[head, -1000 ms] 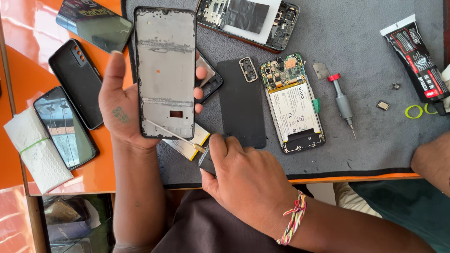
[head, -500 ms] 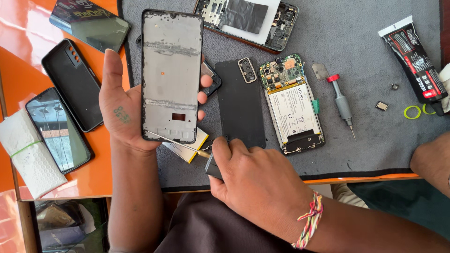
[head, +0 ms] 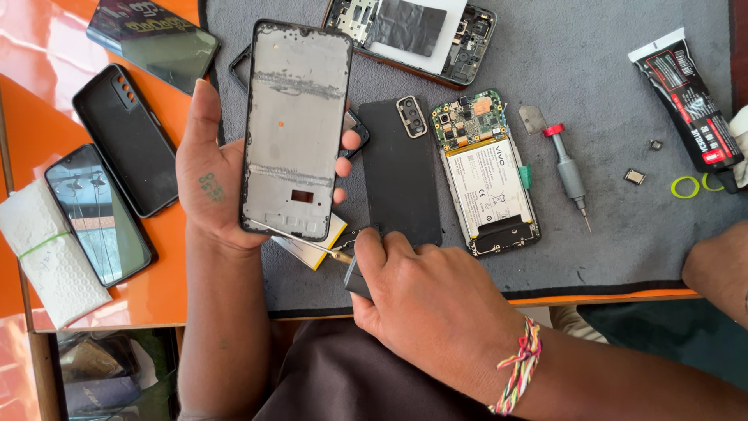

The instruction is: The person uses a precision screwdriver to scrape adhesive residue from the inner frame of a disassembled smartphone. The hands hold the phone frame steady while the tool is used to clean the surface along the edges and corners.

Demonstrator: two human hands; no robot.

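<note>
both hands closed: left hand [head: 214, 183] grips phone frame [head: 296, 129].

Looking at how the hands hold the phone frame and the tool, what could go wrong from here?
The left hand grips the phone frame only by its edges, above the mat; it could slip and fall. The right hand works a thin metal tool at the frame's bottom edge, close to the left palm, so a slip might scratch it.
</note>
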